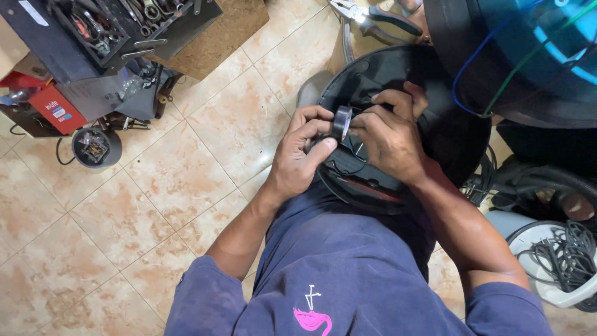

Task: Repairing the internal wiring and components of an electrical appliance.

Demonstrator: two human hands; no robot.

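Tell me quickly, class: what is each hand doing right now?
Left hand: closed, gripping a roll of black tape.
Right hand: fingers curled, pinching at the tape beside the roll, over a round black housing.

Black parts on a mottled tan floor

We see a black tape roll, a black round housing, blue and green wires, a navy shirt with a pink bird print, beige-and-rust marbled floor tiles, and a red box.
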